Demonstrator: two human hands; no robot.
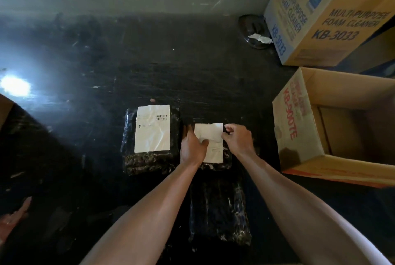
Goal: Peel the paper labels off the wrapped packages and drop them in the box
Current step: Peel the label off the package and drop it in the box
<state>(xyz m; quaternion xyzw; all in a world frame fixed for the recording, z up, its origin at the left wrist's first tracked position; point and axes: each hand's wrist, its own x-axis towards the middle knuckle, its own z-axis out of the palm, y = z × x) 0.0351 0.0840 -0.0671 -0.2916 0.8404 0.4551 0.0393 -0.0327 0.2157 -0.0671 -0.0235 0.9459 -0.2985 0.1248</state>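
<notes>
Dim scene; glare is blooming on dark floor (192,72) far left of open box (299,132); edges are bowing w/ wide-angle, detail is smearing.

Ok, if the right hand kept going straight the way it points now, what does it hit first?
The right hand points left across the small white paper label it pinches; past that, the left hand on the black wrapped package is likely first, though depth is unclear.

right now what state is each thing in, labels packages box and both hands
left label: flat, fully stuck on left package
middle label: top part lifted, rest stuck on middle package
near package: no label shows
left hand: thumb presses middle label
right hand: pinches middle label's right edge
open box: open, no labels visible inside
</notes>
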